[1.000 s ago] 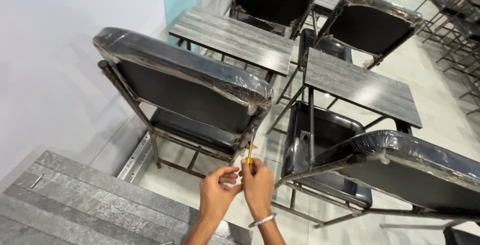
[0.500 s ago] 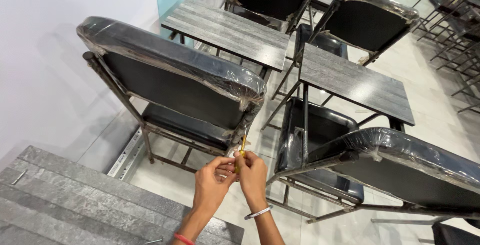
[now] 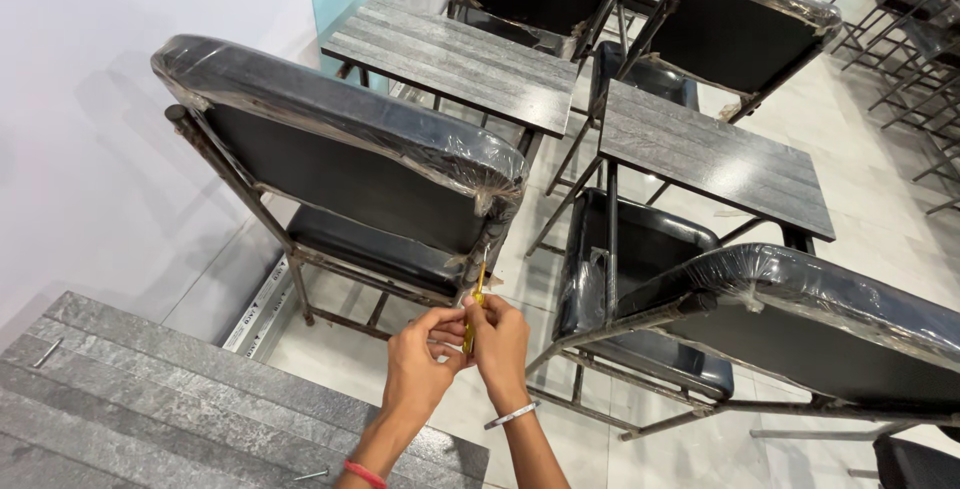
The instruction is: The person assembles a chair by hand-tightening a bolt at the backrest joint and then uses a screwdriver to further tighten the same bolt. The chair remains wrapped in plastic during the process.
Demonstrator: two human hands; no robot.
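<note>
Grey slatted desk (image 3: 150,409) with two loose screws (image 3: 45,352); pale tiled floor (image 3: 880,179) under chairs (image 3: 360,179)

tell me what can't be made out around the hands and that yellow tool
Head view only:
- Yellow tool: its tip is too small to make out; both hands cover the lower handle.
- Left hand, right hand: palms face away.
- Chair frame joint: fastener lost in crumpled plastic wrap.

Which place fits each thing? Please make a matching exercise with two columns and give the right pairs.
Things:
1. thin yellow-handled tool
2. silver metal bangle
3. red band
4. small loose metal screw

Places:
A. on the grey wood-grain desk top
B. on the left wrist
C. between the fingers of both hands
D. on the right wrist

Pairs: 1-C, 2-D, 3-B, 4-A
</note>
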